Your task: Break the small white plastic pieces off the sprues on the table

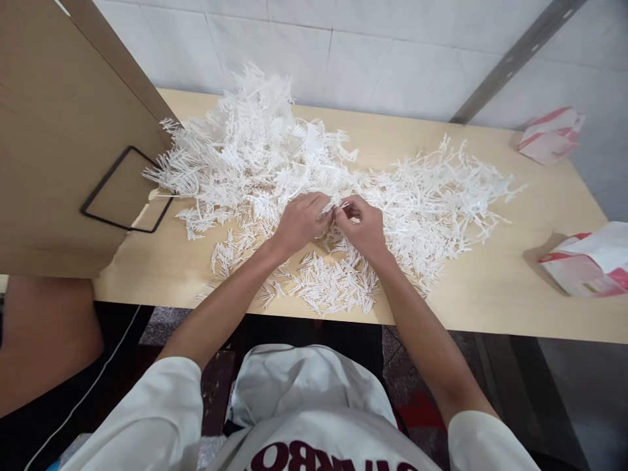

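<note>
My left hand [304,221] and my right hand [363,226] meet above the middle of the table, fingers pinched together. Between their fingertips is a small white branched plastic piece, mostly hidden by the fingers. Behind and left of my hands rises a large heap of white branched plastic sprigs [255,144]. To the right spreads a lower, looser pile of thin white branching strips [441,193]. Short loose white sticks [333,284] lie just in front of my hands, near the table's front edge.
A cardboard sheet [63,144] stands at the left, with a black wire frame [110,176] against it. Two red-and-white paper bags, one farther back [552,135] and one nearer [589,261], sit at the right. A tiled wall [373,59] borders the wooden table [490,294]. Another person's limb [49,340] shows at lower left.
</note>
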### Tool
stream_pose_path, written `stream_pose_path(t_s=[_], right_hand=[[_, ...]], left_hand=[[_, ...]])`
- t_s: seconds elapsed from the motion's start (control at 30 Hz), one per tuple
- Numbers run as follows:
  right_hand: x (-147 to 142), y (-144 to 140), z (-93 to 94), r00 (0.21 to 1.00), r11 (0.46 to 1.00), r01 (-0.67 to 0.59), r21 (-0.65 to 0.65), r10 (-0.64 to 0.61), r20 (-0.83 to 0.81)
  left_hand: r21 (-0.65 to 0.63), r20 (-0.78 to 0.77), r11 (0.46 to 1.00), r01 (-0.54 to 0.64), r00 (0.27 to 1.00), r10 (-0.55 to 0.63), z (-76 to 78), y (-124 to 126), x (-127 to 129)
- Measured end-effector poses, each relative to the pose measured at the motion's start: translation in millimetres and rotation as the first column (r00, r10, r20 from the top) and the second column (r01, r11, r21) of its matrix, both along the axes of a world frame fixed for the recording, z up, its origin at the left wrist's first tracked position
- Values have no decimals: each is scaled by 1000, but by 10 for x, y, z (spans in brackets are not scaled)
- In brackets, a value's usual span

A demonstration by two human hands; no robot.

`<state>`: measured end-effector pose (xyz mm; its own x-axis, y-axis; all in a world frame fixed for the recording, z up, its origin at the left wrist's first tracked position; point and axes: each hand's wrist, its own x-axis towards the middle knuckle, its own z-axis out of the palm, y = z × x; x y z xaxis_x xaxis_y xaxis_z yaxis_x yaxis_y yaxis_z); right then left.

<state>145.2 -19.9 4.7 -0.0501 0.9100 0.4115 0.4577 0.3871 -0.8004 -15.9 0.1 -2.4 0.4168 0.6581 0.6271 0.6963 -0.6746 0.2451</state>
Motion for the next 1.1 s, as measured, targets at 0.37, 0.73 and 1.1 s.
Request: stream_pose_path(t_s=[0.37, 0.73, 1.1], right_hand=[[23, 29, 3, 967, 998, -35, -50, 21, -253], [10, 3, 47, 982, 992, -44, -116, 22, -187], [84, 54, 27, 992, 973, -126, -192, 121, -38]], left_hand=[[-294, 329, 941, 170, 942, -67, 99, -12, 24], [-290, 326, 940, 180, 942, -80, 96, -11, 28], [-409, 278, 896, 172, 959, -57, 132, -34, 39]])
